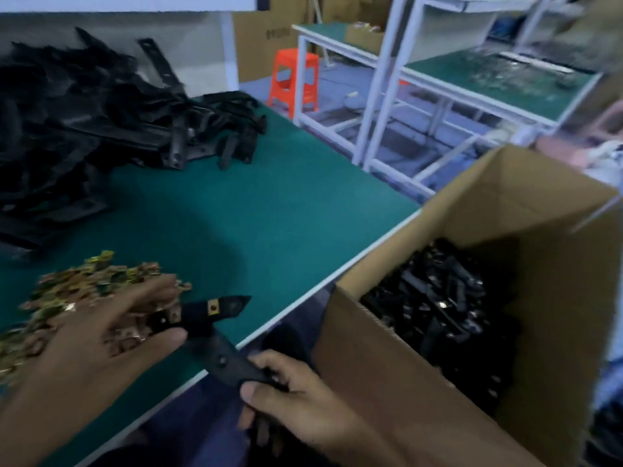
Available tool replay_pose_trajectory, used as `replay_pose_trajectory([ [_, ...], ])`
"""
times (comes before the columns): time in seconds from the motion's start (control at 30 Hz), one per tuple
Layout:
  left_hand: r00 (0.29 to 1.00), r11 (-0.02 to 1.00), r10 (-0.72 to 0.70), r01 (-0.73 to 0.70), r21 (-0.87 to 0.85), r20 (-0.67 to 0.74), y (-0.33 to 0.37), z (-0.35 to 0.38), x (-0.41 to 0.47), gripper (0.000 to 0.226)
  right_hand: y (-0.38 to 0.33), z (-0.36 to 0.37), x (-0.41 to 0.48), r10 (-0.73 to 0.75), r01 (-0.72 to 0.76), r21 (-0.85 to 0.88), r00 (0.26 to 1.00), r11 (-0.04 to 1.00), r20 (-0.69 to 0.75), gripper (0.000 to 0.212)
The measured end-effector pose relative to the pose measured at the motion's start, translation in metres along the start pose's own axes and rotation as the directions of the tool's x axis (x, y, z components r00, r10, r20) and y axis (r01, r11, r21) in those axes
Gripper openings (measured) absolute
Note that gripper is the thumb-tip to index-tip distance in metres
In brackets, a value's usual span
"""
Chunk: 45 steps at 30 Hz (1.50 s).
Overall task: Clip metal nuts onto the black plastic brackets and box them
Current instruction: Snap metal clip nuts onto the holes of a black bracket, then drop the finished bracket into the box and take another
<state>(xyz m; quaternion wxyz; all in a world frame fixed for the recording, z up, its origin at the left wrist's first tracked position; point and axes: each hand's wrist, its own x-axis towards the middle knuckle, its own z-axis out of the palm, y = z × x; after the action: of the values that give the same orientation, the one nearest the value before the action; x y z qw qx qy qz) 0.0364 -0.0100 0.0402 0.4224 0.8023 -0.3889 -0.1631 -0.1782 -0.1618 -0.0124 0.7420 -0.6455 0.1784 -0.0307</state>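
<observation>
Right hand (296,402) fingers curled round black bracket (229,360), left hand (94,342) fingers pinching its arm beside clipped metal nut (212,308), at desk (269,203) edge.

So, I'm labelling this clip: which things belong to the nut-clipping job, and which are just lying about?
Job: held bracket, pile of metal nuts, heap of black brackets, cardboard box, left hand, right hand.
Lying about: orange stool, neighbouring bench.

Dim, bluish light with low contrast. Motion blur smears the whole frame, worst at the lower left and upper right. Soft shadow darkens the bench (256,210) at centre. Wide-angle distortion bends the edges.
</observation>
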Motion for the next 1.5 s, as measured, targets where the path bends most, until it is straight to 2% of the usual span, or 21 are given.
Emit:
replay_pose_trajectory([
  [0.07,0.999,0.998,-0.019,0.022,-0.059,0.041,-0.011,0.015,0.006,0.078,0.006,-0.022,-0.026,0.037,-0.010,0.117,0.971,0.993,-0.237,0.032],
  [0.1,0.998,0.998,-0.019,0.023,-0.062,0.063,-0.017,0.021,0.007,0.078,0.007,-0.036,-0.038,0.079,0.013,0.236,0.923,0.972,-0.377,0.039],
  [0.17,0.996,0.997,-0.026,0.032,-0.064,0.088,-0.021,0.025,0.008,0.076,0.005,-0.065,-0.053,0.200,0.162,0.483,0.765,0.860,-0.612,0.047],
  [0.2,0.996,0.997,-0.032,0.037,-0.068,0.085,-0.020,0.026,0.007,0.074,0.003,-0.077,-0.056,0.260,0.237,0.549,0.689,0.802,-0.677,0.047],
  [0.27,0.997,0.997,-0.035,0.040,-0.073,0.064,-0.015,0.025,0.004,0.065,0.003,-0.092,-0.054,0.340,0.271,0.572,0.584,0.774,-0.737,0.042],
  [0.33,0.998,0.995,-0.034,0.039,-0.097,0.045,-0.004,0.022,-0.002,0.046,0.001,-0.089,-0.044,0.269,0.166,0.450,0.608,0.877,-0.747,0.033],
  [0.4,0.999,0.992,-0.036,0.036,-0.123,-0.002,0.001,0.015,-0.009,0.029,-0.010,-0.076,-0.023,0.087,0.104,0.236,0.731,0.966,-0.676,0.019],
  [0.5,0.995,0.990,-0.094,0.090,-0.110,-0.039,-0.003,0.000,-0.019,0.030,-0.039,-0.051,0.041,-0.063,0.150,0.122,0.844,0.981,-0.533,0.015],
  [0.6,0.980,0.975,-0.182,0.169,-0.148,-0.081,-0.018,-0.015,-0.028,0.039,-0.076,-0.016,0.129,-0.216,0.170,-0.168,0.923,0.971,-0.319,0.015],
  [0.7,0.955,0.949,-0.277,0.253,-0.190,-0.111,-0.029,-0.024,-0.037,0.038,-0.097,0.027,0.222,-0.208,0.155,-0.420,0.975,0.894,-0.082,0.011],
  [0.77,0.940,0.933,-0.322,0.294,-0.208,-0.115,-0.034,-0.029,-0.043,0.034,-0.105,0.055,0.278,-0.136,0.087,-0.420,0.987,0.903,-0.088,0.031],
  [0.83,0.922,0.915,-0.367,0.335,-0.226,-0.121,-0.038,-0.034,-0.048,0.033,-0.108,0.076,0.326,-0.090,0.008,-0.388,0.977,0.922,-0.194,0.068],
  [0.9,0.909,0.906,-0.389,0.348,-0.241,-0.148,-0.044,-0.039,-0.051,0.036,-0.107,0.092,0.361,-0.002,-0.092,-0.346,0.966,0.934,-0.260,0.088],
  [0.97,0.901,0.902,-0.401,0.357,-0.245,-0.167,-0.048,-0.045,-0.054,0.034,-0.103,0.102,0.383,0.055,-0.157,-0.352,0.958,0.923,-0.283,0.073],
  [1.03,0.897,0.905,-0.403,0.360,-0.228,-0.181,-0.050,-0.049,-0.056,0.030,-0.102,0.108,0.391,0.029,-0.148,-0.351,0.946,0.925,-0.322,0.039],
  [1.1,0.898,0.913,-0.388,0.342,-0.224,-0.210,-0.054,-0.052,-0.057,0.030,-0.102,0.108,0.390,0.023,-0.111,-0.282,0.954,0.953,-0.299,0.026],
  [1.17,0.899,0.916,-0.377,0.325,-0.235,-0.225,-0.057,-0.054,-0.056,0.033,-0.103,0.100,0.378,-0.038,-0.036,-0.240,0.954,0.970,-0.296,0.021],
  [1.23,0.889,0.914,-0.382,0.323,-0.243,-0.253,-0.060,-0.053,-0.052,0.030,-0.106,0.087,0.358,-0.182,0.094,-0.247,0.915,0.964,-0.360,0.024],
  [1.33,0.875,0.928,-0.369,0.330,-0.173,-0.313,-0.060,-0.048,-0.044,0.022,-0.119,0.064,0.321,-0.397,0.260,-0.343,0.810,0.903,-0.431,0.022],
  [1.43,0.881,0.946,-0.299,0.325,0.009,-0.366,-0.060,-0.038,-0.034,0.017,-0.134,0.040,0.279,-0.526,0.302,-0.477,0.717,0.826,-0.457,0.027],
  [1.5,0.892,0.951,-0.239,0.294,0.092,-0.385,-0.063,-0.030,-0.029,0.018,-0.139,0.020,0.248,-0.587,0.337,-0.504,0.635,0.795,-0.501,0.030],
])
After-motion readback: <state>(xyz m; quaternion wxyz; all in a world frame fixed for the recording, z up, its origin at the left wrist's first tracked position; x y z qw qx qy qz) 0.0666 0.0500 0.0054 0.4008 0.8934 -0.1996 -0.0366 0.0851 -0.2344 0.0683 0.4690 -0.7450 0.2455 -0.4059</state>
